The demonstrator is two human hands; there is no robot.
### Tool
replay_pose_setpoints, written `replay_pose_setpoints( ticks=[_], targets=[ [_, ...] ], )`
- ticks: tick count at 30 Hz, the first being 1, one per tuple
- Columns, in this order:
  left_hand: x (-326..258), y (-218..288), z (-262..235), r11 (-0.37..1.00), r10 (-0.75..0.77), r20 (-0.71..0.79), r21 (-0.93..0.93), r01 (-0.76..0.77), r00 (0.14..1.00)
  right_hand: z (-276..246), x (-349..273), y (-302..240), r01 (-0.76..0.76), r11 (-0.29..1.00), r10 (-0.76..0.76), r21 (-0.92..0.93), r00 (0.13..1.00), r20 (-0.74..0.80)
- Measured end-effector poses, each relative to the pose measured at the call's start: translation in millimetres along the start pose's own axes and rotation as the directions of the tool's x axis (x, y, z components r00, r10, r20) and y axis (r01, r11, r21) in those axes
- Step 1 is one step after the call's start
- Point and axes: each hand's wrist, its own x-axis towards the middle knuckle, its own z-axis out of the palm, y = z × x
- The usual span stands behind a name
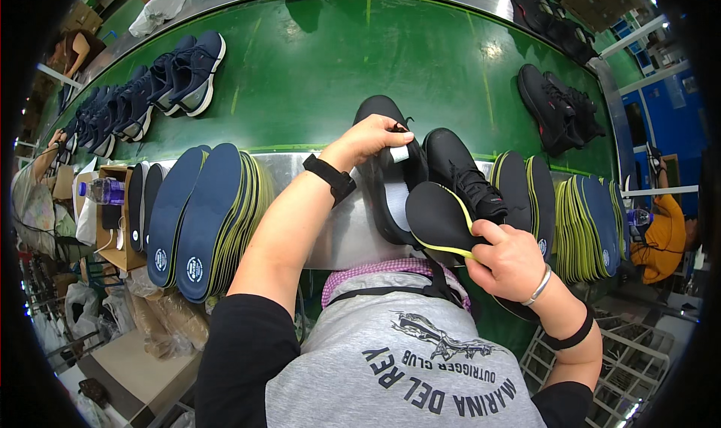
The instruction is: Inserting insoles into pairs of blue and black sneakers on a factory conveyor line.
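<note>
My left hand [379, 136] is closed on the tongue of a black shoe [373, 191], pulling its opening wide so that the pale inside shows. A white label sits on that tongue, just below my thumb. My right hand [509, 259] pinches one end of a black insole [439, 216] with a yellow-green edge. The insole's broad free end hangs over the heel area of the opened shoe, tilted and not inside it. Right beside stands a second black laced shoe [454, 161], partly behind the insole.
Stacks of blue insoles [214, 217] stand at the left, with black insoles [514, 191] and more blue ones [597, 225] at the right. Navy shoes [197, 71] line the far left of the green table [353, 60]. Black shoes [552, 112] stand far right.
</note>
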Motion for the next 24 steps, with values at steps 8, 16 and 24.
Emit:
replay_pose_setpoints(
  ticks=[8, 16, 24],
  targets=[
    [9, 6, -2, 0.998, -0.059, 0.020, -0.001, 0.059, 0.998, 5, 14, 2, 0.002, 1.000, -0.002, 0.002, 0.998, 0.065],
    [24, -5, -7, 0.991, -0.096, 0.036, -0.095, 0.099, 0.995, -2, 21, 3, -0.034, 0.999, 0.031, 0.021, 0.993, 0.110],
    [-15, -21, 39, 0.971, 0.219, -0.279, 0.157, -0.181, 0.935, 55, 49, -2, -0.206, 0.960, 0.240, -0.190, 0.955, 0.174]
  ],
)
